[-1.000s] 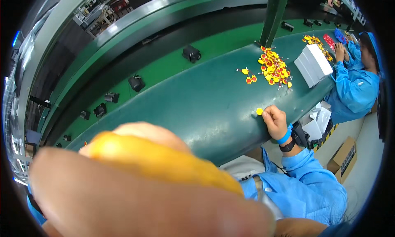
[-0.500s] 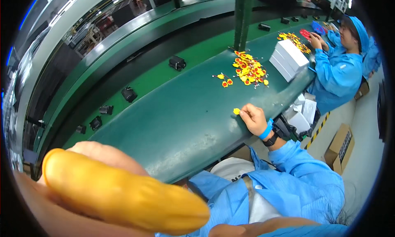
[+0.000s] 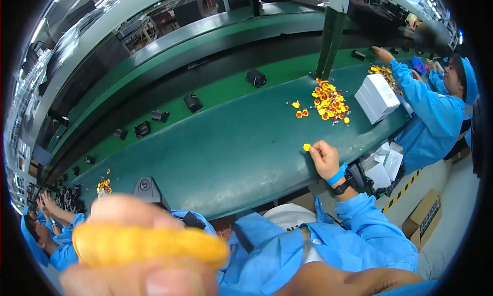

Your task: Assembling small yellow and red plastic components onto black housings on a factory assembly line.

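Observation:
Close to the lens at lower left, blurred, is my left hand [image 3: 128, 211], with a yellow finger cot [image 3: 149, 244] over one finger. Its fingers are pressed together; whatever lies between them cannot be made out. My right hand [image 3: 324, 160] rests over the near edge of the green work surface [image 3: 246, 152], pinching a small yellow piece [image 3: 306, 147] between thumb and forefinger. A blue strap [image 3: 337, 174] and a black watch [image 3: 341, 187] circle that wrist. Beyond it lies a heap of yellow and red small parts with thin leads [image 3: 328, 100], with several strays [image 3: 300, 111] beside it.
White boxes [image 3: 377, 98] stand right of the heap. Several black units [image 3: 192, 102] sit along the far green belt. A green post [image 3: 331, 41] rises behind the heap. A dark device [image 3: 149, 189] is partly hidden by my left hand. Co-workers [image 3: 431, 111] work at right and far left [image 3: 51, 234].
The view has swung left, bringing in another co-worker and a dark device. My left hand has shifted. The co-worker at right now reaches toward the far belt. My right hand keeps the yellow piece.

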A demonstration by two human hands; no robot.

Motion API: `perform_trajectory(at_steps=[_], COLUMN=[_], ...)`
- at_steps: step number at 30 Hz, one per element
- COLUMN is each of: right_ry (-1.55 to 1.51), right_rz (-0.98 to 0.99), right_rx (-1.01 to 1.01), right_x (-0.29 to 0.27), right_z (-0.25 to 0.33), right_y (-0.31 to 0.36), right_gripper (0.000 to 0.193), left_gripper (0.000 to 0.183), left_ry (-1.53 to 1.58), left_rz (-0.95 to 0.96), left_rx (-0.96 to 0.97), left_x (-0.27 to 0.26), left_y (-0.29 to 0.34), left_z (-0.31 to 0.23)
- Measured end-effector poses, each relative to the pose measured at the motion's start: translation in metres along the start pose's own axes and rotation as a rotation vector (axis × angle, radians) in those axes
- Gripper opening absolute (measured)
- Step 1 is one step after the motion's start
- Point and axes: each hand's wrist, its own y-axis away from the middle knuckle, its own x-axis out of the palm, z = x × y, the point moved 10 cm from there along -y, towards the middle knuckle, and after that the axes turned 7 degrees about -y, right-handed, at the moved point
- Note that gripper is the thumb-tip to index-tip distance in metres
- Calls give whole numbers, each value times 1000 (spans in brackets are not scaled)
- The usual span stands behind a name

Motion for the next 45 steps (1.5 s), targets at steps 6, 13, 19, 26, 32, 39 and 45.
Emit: perform_trajectory(at_steps=[6,13,19,26,32,39,45], right_ry=[-8,23,-54,-92,-134,-104,-68], right_rz=[-7,52,24,24,30,37,26], right_rx=[16,66,63,38,55,21,19], right_x=[-6,0,1,-1,-1,-4,-3], right_z=[-4,-2,-5,-3,-2,3,5], right_y=[2,-4,-2,-1,-3,-5,-9], right_gripper=[12,12,11,11,11,10,10], left_gripper=[9,6,8,14,15,12,18], left_ry=[392,247,44,-355,-400,-415,-409], left_rz=[-222,-127,-90,204,861,524,274], left_rx=[-82,37,146,122,-895,-1302,-1457], left_x=[-13,-15,-6,47,42,0,-13], left_y=[2,8,9,37,190,239,243], left_z=[28,17,9,43,297,396,457])
